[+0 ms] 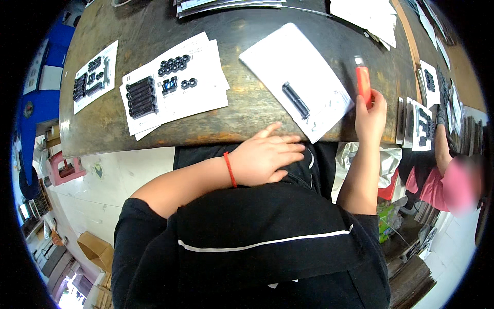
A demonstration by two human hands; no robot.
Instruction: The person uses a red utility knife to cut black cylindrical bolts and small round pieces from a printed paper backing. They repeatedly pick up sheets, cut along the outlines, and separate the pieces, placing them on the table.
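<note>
My right hand (371,116) is wrapped around an orange-red, bar-shaped tool (363,82) with a pale, shiny tip. It points away from me at the right of the table, and its exact kind cannot be made out. My left hand (272,157), with a red cord at the wrist, is over my lap just off the table's near edge. Its fingers are stretched out and it holds nothing. Between the hands and further in lies a stack of white cards (288,56), turned at an angle. Two black rod-like parts (295,100) lie side by side on its top card.
On the dark table (206,118), left, overlapping white cards (211,77) carry black bolts (141,98) and nuts (174,65). A smaller card (82,98) bears black parts and a wrench. Papers (360,20) lie at the back. A person in pink (437,188) works at right.
</note>
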